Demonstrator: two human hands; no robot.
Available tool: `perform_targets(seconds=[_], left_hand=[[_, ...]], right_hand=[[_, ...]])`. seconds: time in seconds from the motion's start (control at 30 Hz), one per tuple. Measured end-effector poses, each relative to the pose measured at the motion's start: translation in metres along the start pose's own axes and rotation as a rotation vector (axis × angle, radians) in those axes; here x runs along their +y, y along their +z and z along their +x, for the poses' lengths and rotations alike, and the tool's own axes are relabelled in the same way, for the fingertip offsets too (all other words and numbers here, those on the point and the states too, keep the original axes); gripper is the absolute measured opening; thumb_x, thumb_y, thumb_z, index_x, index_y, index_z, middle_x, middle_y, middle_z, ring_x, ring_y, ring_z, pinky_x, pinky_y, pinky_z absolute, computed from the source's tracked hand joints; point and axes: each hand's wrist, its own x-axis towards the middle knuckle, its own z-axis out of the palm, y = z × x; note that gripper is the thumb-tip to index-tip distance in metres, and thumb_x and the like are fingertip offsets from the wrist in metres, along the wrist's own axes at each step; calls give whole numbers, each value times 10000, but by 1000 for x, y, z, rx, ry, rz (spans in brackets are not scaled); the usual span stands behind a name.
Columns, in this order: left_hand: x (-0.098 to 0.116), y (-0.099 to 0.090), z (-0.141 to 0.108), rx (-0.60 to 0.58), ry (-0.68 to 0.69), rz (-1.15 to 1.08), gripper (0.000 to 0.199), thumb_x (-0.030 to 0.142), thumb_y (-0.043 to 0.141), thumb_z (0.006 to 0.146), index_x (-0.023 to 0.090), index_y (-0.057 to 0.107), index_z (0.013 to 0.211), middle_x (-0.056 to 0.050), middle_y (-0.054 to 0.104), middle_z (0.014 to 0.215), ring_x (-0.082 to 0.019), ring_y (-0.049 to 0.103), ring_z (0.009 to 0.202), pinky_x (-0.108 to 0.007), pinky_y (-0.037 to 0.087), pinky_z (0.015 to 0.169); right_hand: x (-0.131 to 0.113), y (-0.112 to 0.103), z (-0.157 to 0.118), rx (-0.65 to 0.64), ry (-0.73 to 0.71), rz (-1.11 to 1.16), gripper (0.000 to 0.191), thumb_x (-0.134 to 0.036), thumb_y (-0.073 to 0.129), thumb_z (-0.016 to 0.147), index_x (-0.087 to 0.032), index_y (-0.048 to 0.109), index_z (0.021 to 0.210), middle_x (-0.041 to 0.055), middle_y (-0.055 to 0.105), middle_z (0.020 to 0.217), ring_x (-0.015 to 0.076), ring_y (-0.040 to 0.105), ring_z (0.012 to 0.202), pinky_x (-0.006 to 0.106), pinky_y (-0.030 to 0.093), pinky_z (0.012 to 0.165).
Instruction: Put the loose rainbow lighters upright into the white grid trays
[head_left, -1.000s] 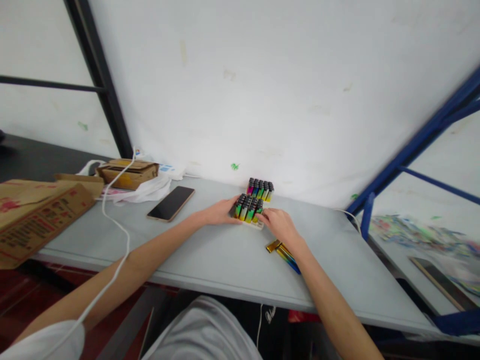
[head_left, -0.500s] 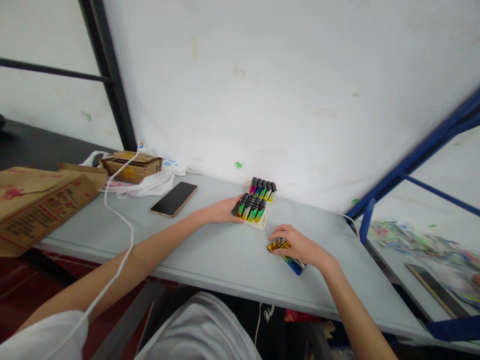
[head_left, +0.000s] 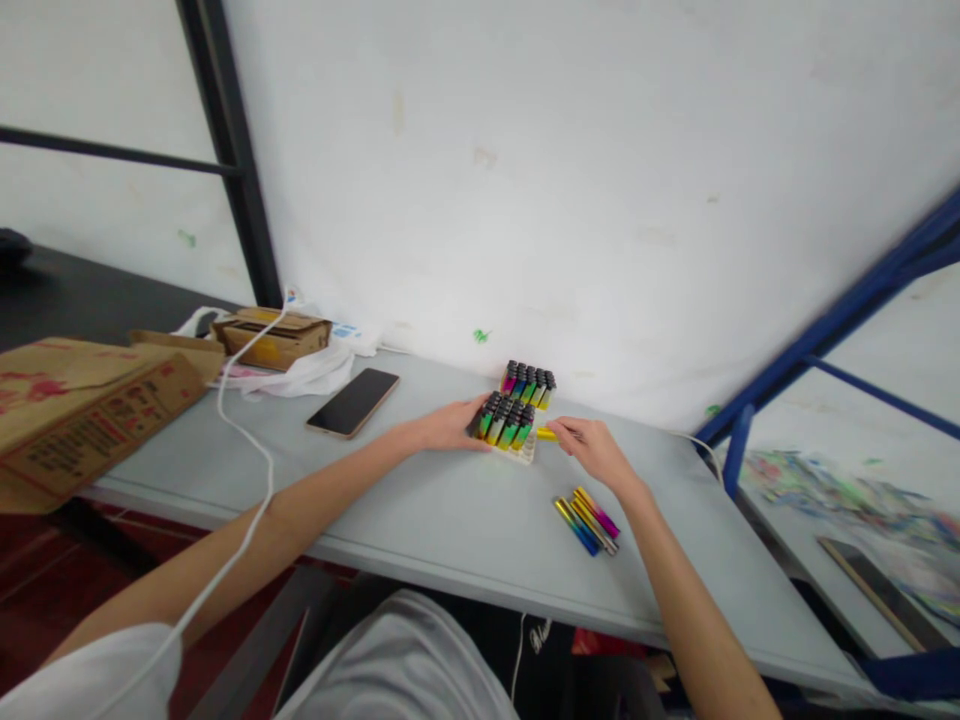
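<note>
My left hand (head_left: pixel 452 425) grips the left side of a white tray (head_left: pixel 528 453), which holds several upright lighters (head_left: pixel 506 420) with black tops and shiny green and yellow bodies. Bare slots show along the tray's right edge. Just right of it, my right hand (head_left: pixel 591 447) pinches a gold-yellow lighter (head_left: pixel 547 434) whose end points toward those slots. The rest of that lighter is hidden by my fingers. Several loose lighters (head_left: pixel 587 521) in gold, blue and purple lie side by side on the table, nearer to me. Behind the tray stands a second group of lighters (head_left: pixel 529 384).
A phone (head_left: pixel 354 402) lies on the grey table (head_left: pixel 420 510) to the left. Farther left are a small open carton (head_left: pixel 274 340), a white plastic bag (head_left: pixel 326 368) and a large cardboard box (head_left: pixel 97 420). A white cable (head_left: pixel 259 450) crosses over my left arm. A blue frame (head_left: pixel 810 340) rises at right.
My right hand has lifted a lighter from the loose pile and moved up and slightly right, beside the tray. The remaining loose lighters are now uncovered. My left hand stays on the tray.
</note>
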Motion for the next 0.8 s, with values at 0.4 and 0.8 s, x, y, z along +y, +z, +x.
perform_targets(seconds=[0.4, 0.8], left_hand=[[-4, -1, 0, -3, -17, 33, 1000, 552, 816, 823, 164, 337, 1611, -175, 586, 1545, -370, 607, 1368, -446, 473, 1146], [-3, -2, -1, -4, -29, 64, 986, 573, 812, 830, 148, 353, 1592, -178, 597, 1529, -368, 600, 1381, -437, 465, 1149]], right_hand=[[23, 33, 4, 101, 23, 262, 618, -782, 515, 944, -218, 589, 705, 8, 569, 677, 173, 525, 664, 288, 444, 635], [11, 58, 5, 77, 424, 671, 676, -858, 396, 910, -257, 314, 612, -93, 216, 524, 84, 153, 449, 237, 146, 429]])
